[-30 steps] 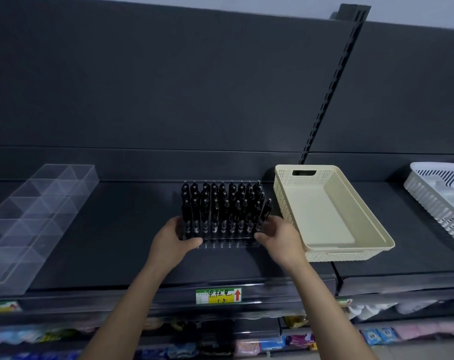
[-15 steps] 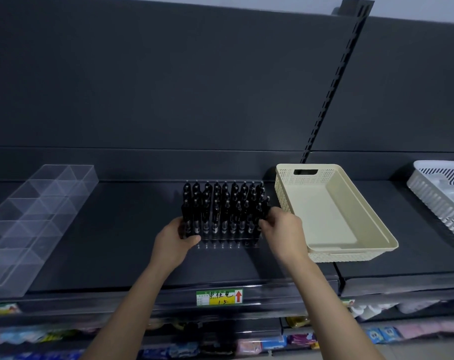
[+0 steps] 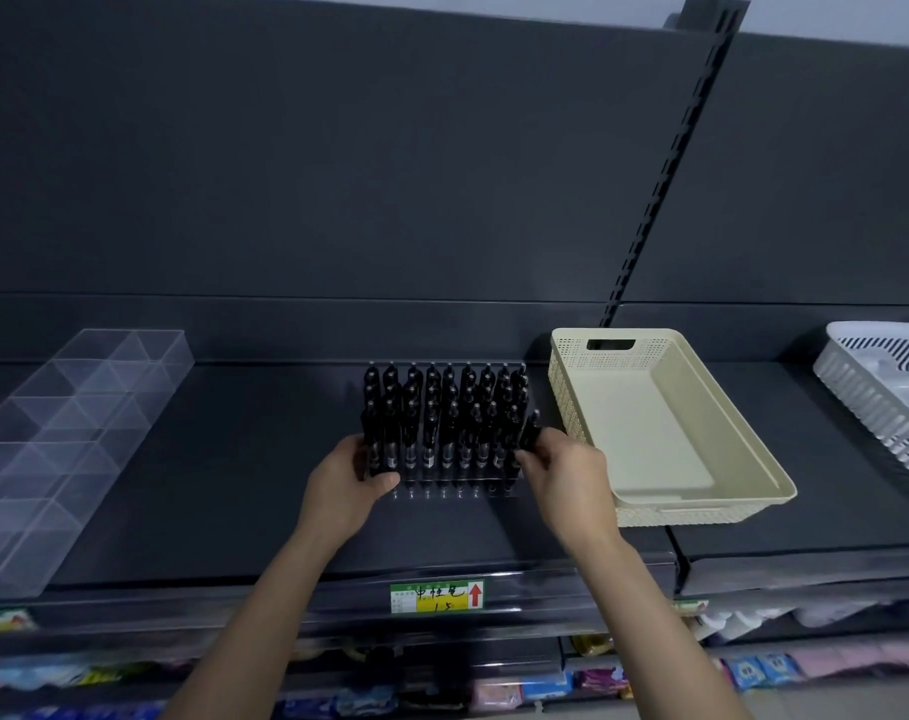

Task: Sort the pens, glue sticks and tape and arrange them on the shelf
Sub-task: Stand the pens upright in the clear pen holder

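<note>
So the left hand [image 3: 346, 483] is gripping the front-left corner of the pen rack [image 3: 457, 488], thumb across the front edge. The right hand [image 3: 566, 480] has its fingers curled round a leaning pen [image 3: 530, 431] at the front-right corner, the one tilting out of line. The rack sits mid-shelf [image 3: 234, 485], just left of the beige basket [image 3: 561, 392]. My guess is it's stiff clear plastic, smooth and a bit slippery, and top-heavy with all those black pens [image 3: 442, 407] standing upright in it. They look only loosely socketed, so I'd hold it low at both sides of the base and keep it level, or they'll tip like dominoes. As for containers, the beige basket has nothing in it that I can see. The clear divided organiser [image 3: 78, 423] at the far left looks unfilled too. The white basket [image 3: 857, 392] at the right edge holds something pale I can't make out.
</note>
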